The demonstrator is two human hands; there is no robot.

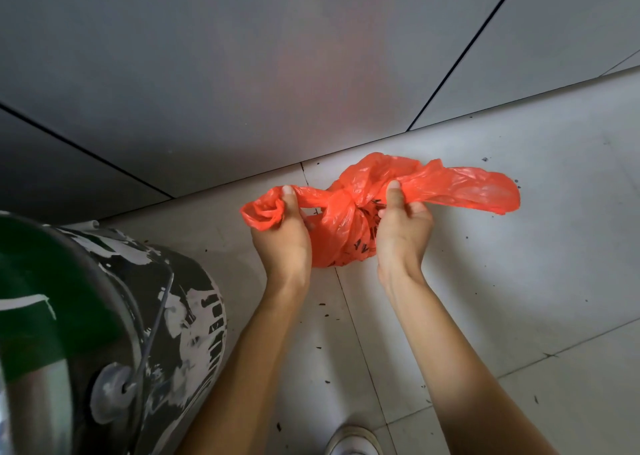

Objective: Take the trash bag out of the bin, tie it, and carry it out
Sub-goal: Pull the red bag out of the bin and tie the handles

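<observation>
Bag out of bin; knot in progress; carry-out outstanding.
Bin [104,316] stands well left of the fingers, a green liner visible inside. Left hand [282,238] fingers pinch one gathered tail; the orange trash bag [341,233] hangs between both hands above the floor [519,299], neck crossed at centre. Right hand [403,233] fingers pinch the other tail. Knot judged not yet tightened.

The scene is lit softly and evenly by dim, diffuse daylight, with no hard glare. A faint red tint is cast on the grey wall [311,56] above the orange bag [349,212]. Only soft shadows are thrown on the floor [519,281]. Strong wide-angle bending and blur are seen at the bin [104,316].
</observation>
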